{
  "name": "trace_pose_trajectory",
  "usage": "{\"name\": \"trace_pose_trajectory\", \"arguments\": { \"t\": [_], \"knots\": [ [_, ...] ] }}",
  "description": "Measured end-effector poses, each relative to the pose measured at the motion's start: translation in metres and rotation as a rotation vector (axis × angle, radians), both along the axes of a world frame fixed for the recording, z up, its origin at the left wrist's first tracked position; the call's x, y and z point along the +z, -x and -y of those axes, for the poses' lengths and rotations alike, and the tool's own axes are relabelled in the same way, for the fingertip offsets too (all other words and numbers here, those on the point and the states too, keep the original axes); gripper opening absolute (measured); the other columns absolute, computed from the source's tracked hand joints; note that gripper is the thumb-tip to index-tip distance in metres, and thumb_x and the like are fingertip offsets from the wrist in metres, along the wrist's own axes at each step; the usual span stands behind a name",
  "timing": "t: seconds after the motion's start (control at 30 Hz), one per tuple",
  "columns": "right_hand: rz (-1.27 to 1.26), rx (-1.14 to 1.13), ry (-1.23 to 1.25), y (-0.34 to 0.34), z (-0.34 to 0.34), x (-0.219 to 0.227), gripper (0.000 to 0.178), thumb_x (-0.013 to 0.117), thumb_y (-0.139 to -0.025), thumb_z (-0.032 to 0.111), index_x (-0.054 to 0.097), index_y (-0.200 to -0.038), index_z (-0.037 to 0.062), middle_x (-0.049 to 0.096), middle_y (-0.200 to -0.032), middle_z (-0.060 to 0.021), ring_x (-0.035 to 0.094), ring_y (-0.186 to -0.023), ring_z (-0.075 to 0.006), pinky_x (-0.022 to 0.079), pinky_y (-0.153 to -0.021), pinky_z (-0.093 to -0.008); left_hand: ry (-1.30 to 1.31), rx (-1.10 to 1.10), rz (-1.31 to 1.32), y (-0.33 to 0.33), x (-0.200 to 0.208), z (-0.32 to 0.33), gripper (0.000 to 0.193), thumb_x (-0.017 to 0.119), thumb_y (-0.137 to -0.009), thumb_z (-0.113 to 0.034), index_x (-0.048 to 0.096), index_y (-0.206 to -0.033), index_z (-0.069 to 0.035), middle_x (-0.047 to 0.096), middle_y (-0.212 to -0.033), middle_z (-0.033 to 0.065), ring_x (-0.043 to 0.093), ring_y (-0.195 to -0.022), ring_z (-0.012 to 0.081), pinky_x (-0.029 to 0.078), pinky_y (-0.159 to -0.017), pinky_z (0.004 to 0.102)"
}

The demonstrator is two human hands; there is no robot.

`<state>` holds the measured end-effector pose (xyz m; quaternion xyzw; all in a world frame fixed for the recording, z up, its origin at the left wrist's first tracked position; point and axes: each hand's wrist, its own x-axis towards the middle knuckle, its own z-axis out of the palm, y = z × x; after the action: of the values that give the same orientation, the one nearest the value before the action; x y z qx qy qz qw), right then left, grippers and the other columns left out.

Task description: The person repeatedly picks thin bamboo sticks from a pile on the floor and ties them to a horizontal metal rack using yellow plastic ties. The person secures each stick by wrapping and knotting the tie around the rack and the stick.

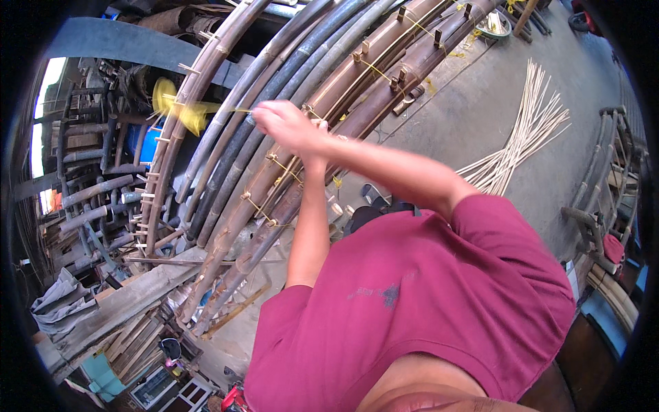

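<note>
My right hand [283, 125] reaches across to the left, closed in a fist on a yellow plastic string. The string runs leftward to a loose yellow tangle [195, 118], blurred by motion. Beneath my right wrist is my left hand [316, 145], against the bamboo poles, its fingers mostly hidden. Long brown bamboo poles [357, 113] lie side by side, slanting from lower left to upper right. Yellow string ties [374, 67] cross them at intervals, beside short upright wooden pegs [438, 38].
Dark curved poles [230, 154] lie just left of the tied ones. Thin pale sticks [516, 134] are heaped on the concrete floor [473, 103] at right. Bamboo frames [594, 185] stand at far right. A plank [130, 302] and grey cloth [62, 302] are at lower left.
</note>
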<state>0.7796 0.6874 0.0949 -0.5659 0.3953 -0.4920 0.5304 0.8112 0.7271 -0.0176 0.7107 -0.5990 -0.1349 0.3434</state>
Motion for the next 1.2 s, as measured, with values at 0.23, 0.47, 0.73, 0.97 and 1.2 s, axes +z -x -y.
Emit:
{"name": "trace_pose_trajectory", "arguments": {
  "t": [0.23, 0.47, 0.73, 0.97, 1.2],
  "knots": [
    [-0.684, 0.658, 0.157, 0.057, 0.112, -0.033, 0.066, 0.042, -0.097, 0.057, 0.066, -0.117, -0.0007, 0.068, -0.108, -0.0192, 0.065, -0.096, -0.0335, 0.05, -0.085, -0.0429, -0.357, 0.058, -0.019, 0.007, 0.05, 0.002, 0.035, 0.048, -0.098, -0.037, 0.069, -0.11, -0.011, 0.07, -0.102, 0.0166, 0.064, -0.102, 0.0363, 0.038, -0.09, 0.0516],
    [-0.502, 0.928, 0.278, 0.155, -0.037, -0.058, 0.04, 0.051, -0.097, 0.034, 0.061, -0.081, -0.0009, 0.06, -0.07, -0.021, 0.06, -0.064, -0.0293, 0.048, -0.066, -0.043, -0.364, 0.123, 0.053, 0.019, 0.058, 0.005, 0.024, 0.05, -0.098, -0.026, 0.068, -0.098, -0.01, 0.068, -0.082, 0.0148, 0.066, -0.079, 0.0269, 0.041, -0.079, 0.0432],
    [-0.744, 0.65, 0.443, 0.156, -0.071, -0.092, 0.036, 0.056, -0.086, 0.029, 0.063, -0.063, 0.0026, 0.062, -0.064, -0.0205, 0.063, -0.06, -0.0395, 0.052, -0.062, -0.0506, 0.128, 0.014, -0.296, -0.032, 0.091, 0.123, 0.029, 0.049, -0.099, -0.02, 0.069, -0.096, 0.001, 0.069, -0.077, 0.0133, 0.067, -0.076, 0.0236, 0.051, -0.07, 0.0365],
    [-0.877, 0.462, 0.593, 0.138, -0.086, -0.084, 0.018, 0.061, -0.075, 0.018, 0.063, -0.083, 0.0028, 0.068, -0.086, -0.0196, 0.066, -0.084, -0.0363, 0.051, -0.073, -0.0474, -0.3, -0.075, 0.053, -0.095, 0.037, 0.121, 0.033, 0.052, -0.094, -0.032, 0.071, -0.098, -0.005, 0.069, -0.094, 0.0213, 0.066, -0.093, 0.0391, 0.05, -0.082, 0.047],
    [0.558, 0.515, -0.881, 0.066, -0.159, -0.105, 0.024, 0.053, -0.096, 0.031, 0.063, -0.096, 0.0096, 0.066, -0.087, -0.0048, 0.062, -0.082, -0.0163, 0.048, -0.074, -0.0343, -0.362, -0.154, 0.238, -0.138, 0.065, -0.081, 0.02, 0.053, -0.089, -0.016, 0.065, -0.094, 0.0, 0.067, -0.09, 0.0268, 0.064, -0.089, 0.0464, 0.051, -0.081, 0.0519]
  ]
}}
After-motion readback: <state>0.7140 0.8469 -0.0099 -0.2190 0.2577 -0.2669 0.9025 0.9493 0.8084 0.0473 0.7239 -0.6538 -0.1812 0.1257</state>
